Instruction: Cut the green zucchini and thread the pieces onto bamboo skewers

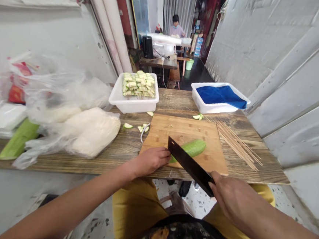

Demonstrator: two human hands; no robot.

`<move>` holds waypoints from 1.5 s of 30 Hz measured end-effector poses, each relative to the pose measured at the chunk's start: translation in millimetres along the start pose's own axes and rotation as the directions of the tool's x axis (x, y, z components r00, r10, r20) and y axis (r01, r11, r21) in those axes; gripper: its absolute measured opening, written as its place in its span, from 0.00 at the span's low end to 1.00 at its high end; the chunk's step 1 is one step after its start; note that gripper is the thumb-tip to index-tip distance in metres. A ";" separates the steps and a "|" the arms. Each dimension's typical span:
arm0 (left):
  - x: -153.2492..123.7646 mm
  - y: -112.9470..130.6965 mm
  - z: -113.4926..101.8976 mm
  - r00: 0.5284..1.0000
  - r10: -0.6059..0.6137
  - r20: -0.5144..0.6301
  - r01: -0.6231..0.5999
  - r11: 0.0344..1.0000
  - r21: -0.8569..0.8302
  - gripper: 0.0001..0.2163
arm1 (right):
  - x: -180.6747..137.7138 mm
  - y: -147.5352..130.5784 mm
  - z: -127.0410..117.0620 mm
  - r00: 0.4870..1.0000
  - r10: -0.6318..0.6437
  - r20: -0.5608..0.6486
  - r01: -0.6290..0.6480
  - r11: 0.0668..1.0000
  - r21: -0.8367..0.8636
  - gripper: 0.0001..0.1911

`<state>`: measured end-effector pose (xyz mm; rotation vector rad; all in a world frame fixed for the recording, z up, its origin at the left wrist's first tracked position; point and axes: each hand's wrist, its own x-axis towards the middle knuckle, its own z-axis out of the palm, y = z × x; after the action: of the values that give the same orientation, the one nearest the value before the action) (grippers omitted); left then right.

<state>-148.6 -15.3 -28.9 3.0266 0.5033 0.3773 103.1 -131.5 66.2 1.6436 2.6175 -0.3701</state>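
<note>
A green zucchini lies at a slant on the wooden cutting board. My left hand is closed at its near left end, pressing it to the board. In my right hand is the handle of a dark cleaver, whose blade stands across the zucchini just right of my left fingers. The blade hides part of the zucchini, so I cannot tell whether the edge has gone into it. Zucchini offcuts lie on the table left of the board, and a few more pieces lie behind it.
A white tray of skewered zucchini slices stands back left. Another white tray with a blue cloth is back right. Bamboo skewers lie right of the board. Plastic bags crowd the left. A person sits far behind.
</note>
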 end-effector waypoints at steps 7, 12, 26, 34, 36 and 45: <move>-1.7 -1.6 3.0 1.000 0.005 -0.004 -0.005 1.000 -0.011 0.14 | 4.4 -3.4 -8.5 0.990 0.075 0.118 -0.077 0.997 0.017 0.08; -4.8 -3.1 6.7 1.000 0.004 -0.016 -0.004 1.000 -0.024 0.13 | 6.9 -1.2 -4.6 0.985 0.063 0.158 -0.074 0.995 0.063 0.07; -13.8 -6.6 -2.4 0.999 -0.051 -0.016 0.050 0.998 -0.048 0.12 | 4.1 3.6 11.9 0.996 0.083 0.036 -0.083 0.997 -0.001 0.08; -14.2 -7.6 -5.5 0.998 -0.027 0.050 0.030 0.997 -0.070 0.12 | 3.8 -6.8 3.2 1.000 0.013 0.017 -0.012 0.999 -0.031 0.07; -12.9 -7.6 -7.3 0.999 -0.012 0.053 0.016 0.997 -0.070 0.13 | 5.4 -7.7 3.3 0.998 0.022 0.053 -0.020 0.999 -0.038 0.07; -10.8 -8.8 -10.9 0.998 -0.001 0.066 0.007 0.996 -0.087 0.14 | 11.9 -6.1 6.6 0.990 0.058 0.127 -0.056 0.998 -0.015 0.07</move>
<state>-163.9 -10.3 -21.7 2.9422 0.4755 0.2908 91.7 -125.0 59.2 1.6296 2.4712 -0.4406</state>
